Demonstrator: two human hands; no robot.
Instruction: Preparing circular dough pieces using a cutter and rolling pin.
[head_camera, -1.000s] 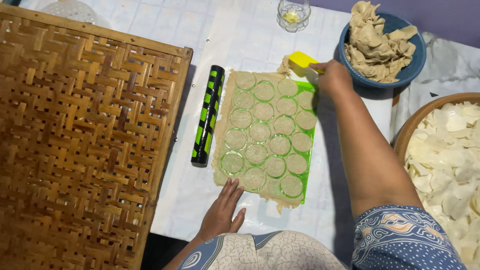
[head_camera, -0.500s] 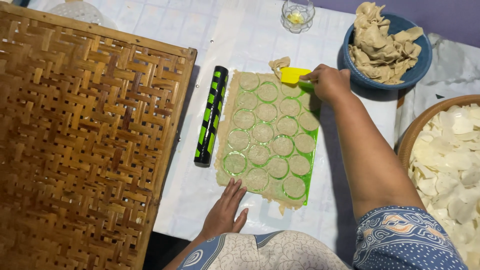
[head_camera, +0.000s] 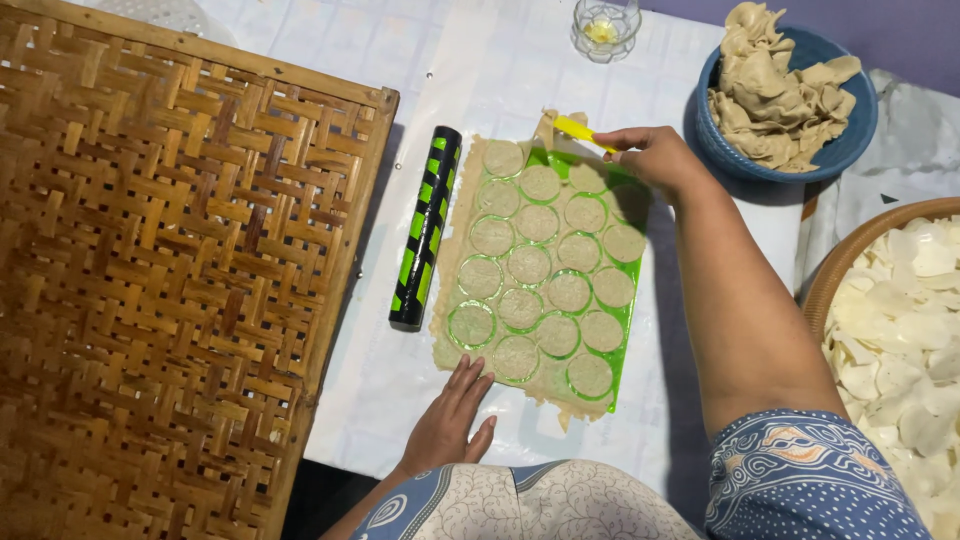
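The dough sheet (head_camera: 545, 270) on the green mat (head_camera: 628, 330) is already cut into rounds, but its scrap edges mostly remain. The right hand (head_camera: 655, 160) pinches a yellow scraper (head_camera: 580, 131) at the far edge; the left hand (head_camera: 450, 420) lies spread flat on the table (head_camera: 380, 380). A blue bowl (head_camera: 850, 140) holds dough scraps; a basket (head_camera: 835, 270) holds pale rounds.

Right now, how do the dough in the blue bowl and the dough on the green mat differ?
The dough in the blue bowl is a crumpled heap of scraps; the dough on the green mat is a flat sheet scored into round discs. The right hand touches only the mat dough's far edge. Both are the same beige.
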